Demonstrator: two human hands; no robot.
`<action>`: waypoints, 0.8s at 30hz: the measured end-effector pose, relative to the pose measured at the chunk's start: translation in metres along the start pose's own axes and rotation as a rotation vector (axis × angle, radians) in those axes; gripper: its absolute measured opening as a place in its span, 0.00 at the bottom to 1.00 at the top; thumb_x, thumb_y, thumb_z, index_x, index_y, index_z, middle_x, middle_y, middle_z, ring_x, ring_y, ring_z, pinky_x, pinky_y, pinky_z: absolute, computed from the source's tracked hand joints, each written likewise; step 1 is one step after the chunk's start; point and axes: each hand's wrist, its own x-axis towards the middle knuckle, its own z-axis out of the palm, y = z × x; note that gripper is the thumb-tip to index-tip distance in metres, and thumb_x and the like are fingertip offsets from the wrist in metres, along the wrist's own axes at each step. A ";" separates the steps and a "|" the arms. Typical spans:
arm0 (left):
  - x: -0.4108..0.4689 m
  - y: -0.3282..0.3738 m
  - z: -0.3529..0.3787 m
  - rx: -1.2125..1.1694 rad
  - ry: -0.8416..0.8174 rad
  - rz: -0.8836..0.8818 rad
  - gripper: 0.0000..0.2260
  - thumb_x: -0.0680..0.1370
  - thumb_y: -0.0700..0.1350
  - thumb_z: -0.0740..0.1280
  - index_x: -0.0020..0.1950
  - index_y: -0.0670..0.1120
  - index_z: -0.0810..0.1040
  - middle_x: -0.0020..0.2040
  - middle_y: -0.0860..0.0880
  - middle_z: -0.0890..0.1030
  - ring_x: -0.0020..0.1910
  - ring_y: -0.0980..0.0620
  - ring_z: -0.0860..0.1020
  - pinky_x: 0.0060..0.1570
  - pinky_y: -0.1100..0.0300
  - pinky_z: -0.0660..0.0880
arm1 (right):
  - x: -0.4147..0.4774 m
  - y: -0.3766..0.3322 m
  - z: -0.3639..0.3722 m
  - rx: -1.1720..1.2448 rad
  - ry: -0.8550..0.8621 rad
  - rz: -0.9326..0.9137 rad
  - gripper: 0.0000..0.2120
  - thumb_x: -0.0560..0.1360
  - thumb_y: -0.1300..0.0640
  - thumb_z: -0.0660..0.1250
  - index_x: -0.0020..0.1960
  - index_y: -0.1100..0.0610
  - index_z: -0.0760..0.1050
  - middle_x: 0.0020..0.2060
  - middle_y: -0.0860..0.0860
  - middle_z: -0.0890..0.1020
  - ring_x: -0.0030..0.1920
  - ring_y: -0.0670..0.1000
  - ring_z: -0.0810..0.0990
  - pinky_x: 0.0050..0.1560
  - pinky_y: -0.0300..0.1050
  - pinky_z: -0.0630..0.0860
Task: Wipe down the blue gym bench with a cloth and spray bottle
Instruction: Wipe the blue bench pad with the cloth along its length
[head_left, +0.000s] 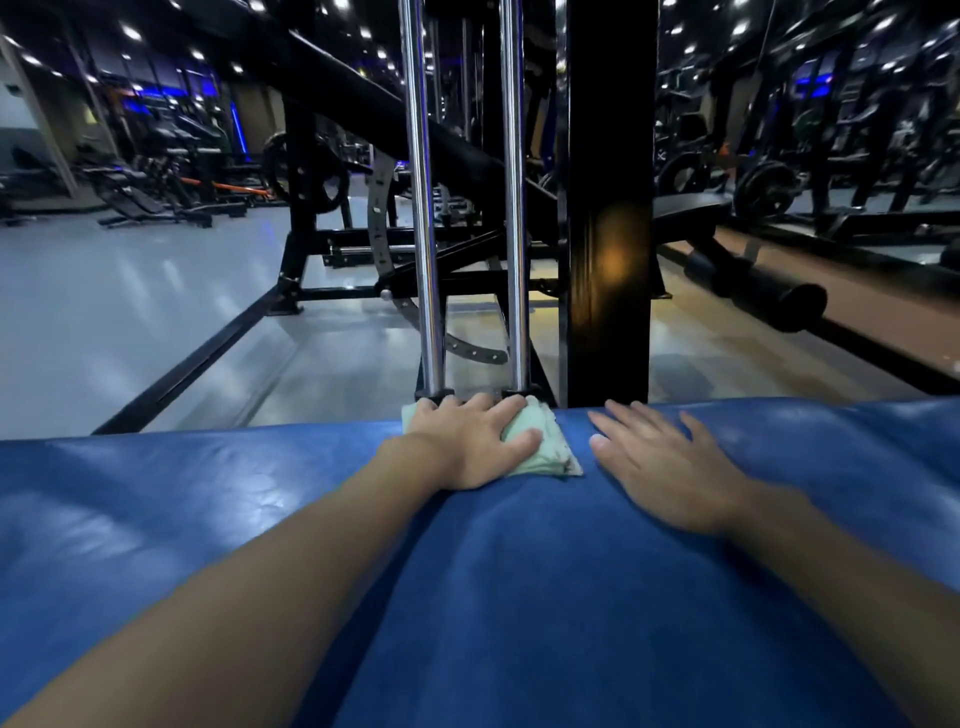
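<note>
Cloth (543, 449) under left hand (467, 441), beside right hand (665, 462)

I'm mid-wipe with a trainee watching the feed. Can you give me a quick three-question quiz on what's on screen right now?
1. True or false: both hands press the cloth.
2. Where is the right hand? A) raised in the air B) flat on the blue bench C) out of view
3. Fill in: the left hand presses the cloth at the bench's ___ edge, at the foot of two chrome rods.
Key: 1 false, only the left hand does. 2 B. 3 far.
</note>
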 end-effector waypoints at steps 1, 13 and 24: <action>-0.005 -0.012 0.000 0.002 0.002 -0.009 0.29 0.78 0.69 0.44 0.78 0.62 0.53 0.76 0.50 0.66 0.70 0.40 0.67 0.66 0.42 0.59 | -0.001 -0.001 -0.001 -0.008 -0.006 0.009 0.26 0.83 0.42 0.39 0.80 0.43 0.45 0.80 0.42 0.46 0.79 0.46 0.44 0.76 0.59 0.42; -0.024 -0.060 0.003 0.013 0.002 0.043 0.30 0.78 0.69 0.43 0.79 0.61 0.52 0.75 0.50 0.66 0.69 0.41 0.67 0.63 0.40 0.61 | 0.000 -0.086 0.012 0.047 0.016 0.004 0.25 0.83 0.42 0.40 0.80 0.42 0.47 0.79 0.40 0.47 0.78 0.42 0.43 0.77 0.56 0.39; -0.048 -0.119 0.001 0.011 -0.008 0.024 0.28 0.79 0.68 0.45 0.77 0.61 0.54 0.72 0.50 0.68 0.68 0.41 0.68 0.63 0.41 0.60 | 0.006 -0.163 0.011 0.154 0.041 -0.034 0.26 0.83 0.42 0.42 0.79 0.44 0.51 0.80 0.42 0.51 0.78 0.42 0.45 0.77 0.55 0.39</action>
